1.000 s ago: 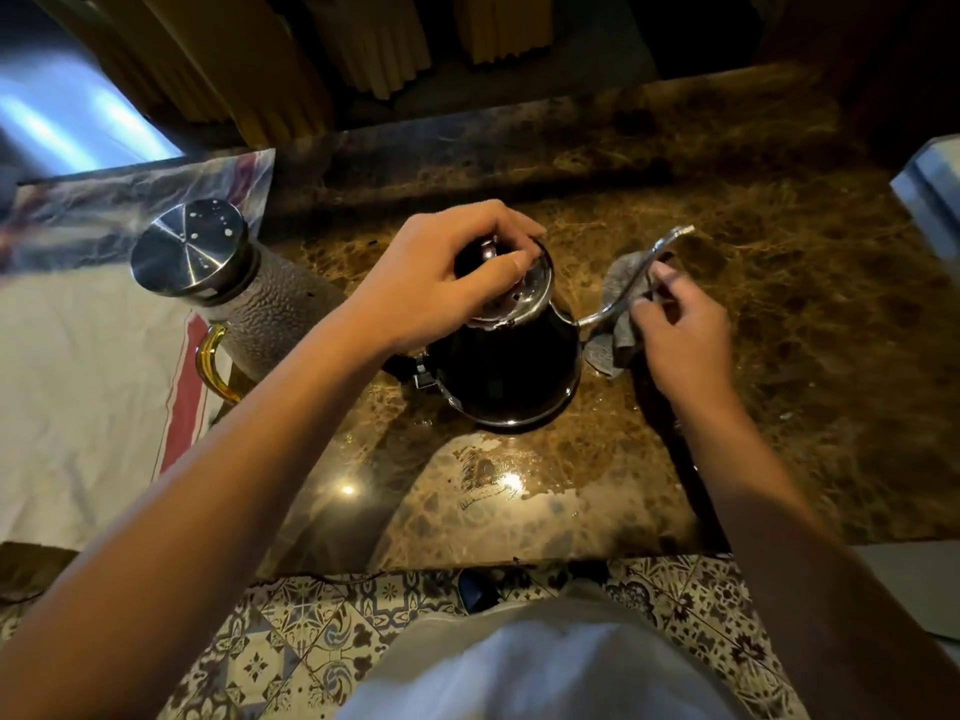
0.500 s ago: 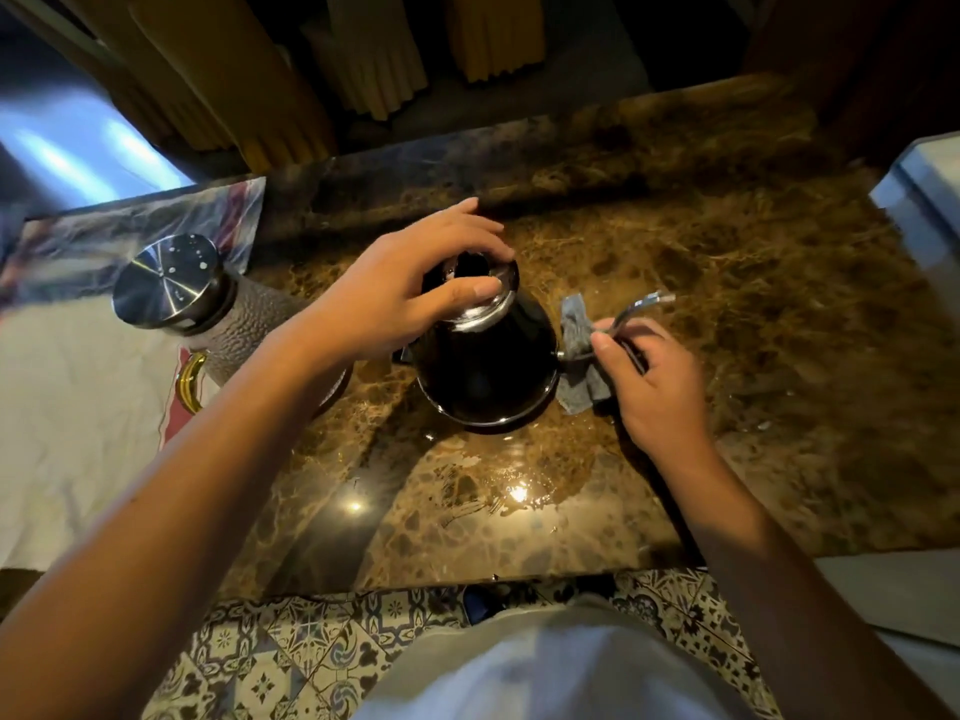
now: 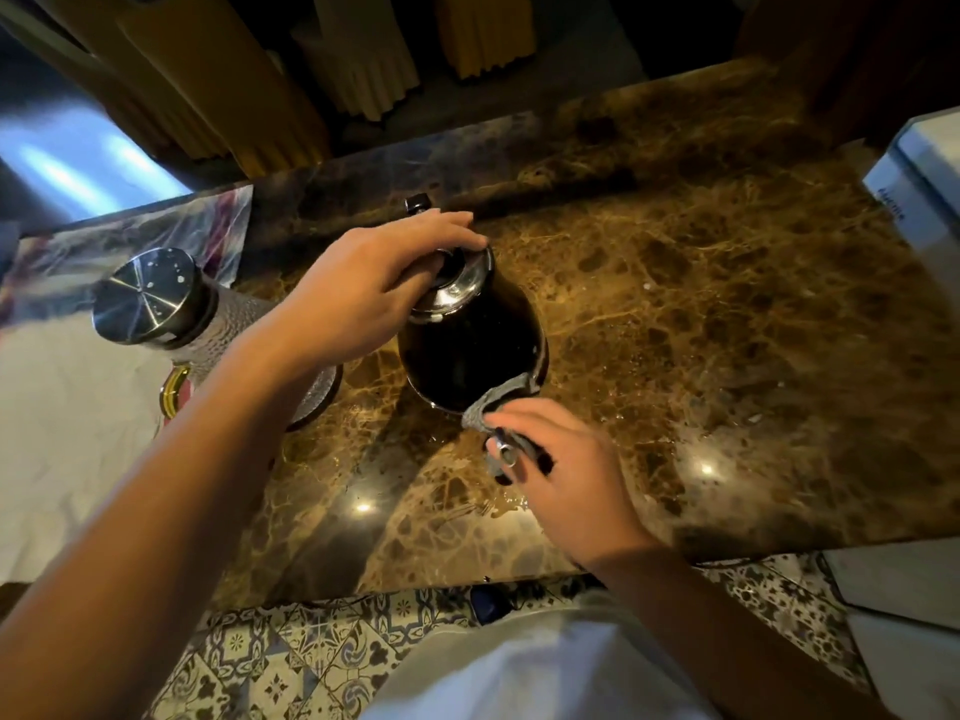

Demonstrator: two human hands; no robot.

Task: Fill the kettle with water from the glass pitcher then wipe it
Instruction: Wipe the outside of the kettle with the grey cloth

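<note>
A dark, shiny gooseneck kettle (image 3: pixel 470 350) stands mid-counter. Its thin spout (image 3: pixel 505 452) points toward me and its handle end (image 3: pixel 417 204) pokes out behind. My left hand (image 3: pixel 363 293) is clamped over the kettle's steel lid. My right hand (image 3: pixel 563 475) holds a grey cloth (image 3: pixel 491 405) wrapped around the spout and pressed against the kettle's lower front. The textured glass pitcher (image 3: pixel 249 324), with a steel lid (image 3: pixel 143 296) and a gold handle (image 3: pixel 174 394), stands to the left, partly hidden by my left forearm.
The brown marble counter (image 3: pixel 727 330) shows wet patches near its front edge. A white cloth with a red stripe (image 3: pixel 67 433) covers the left side. A white box (image 3: pixel 924 168) sits at the right edge. Patterned floor tiles lie below.
The kettle has turned, so its spout swung from the right round toward me. My right hand and the cloth followed, closer to the kettle's base. My left hand stayed on the lid.
</note>
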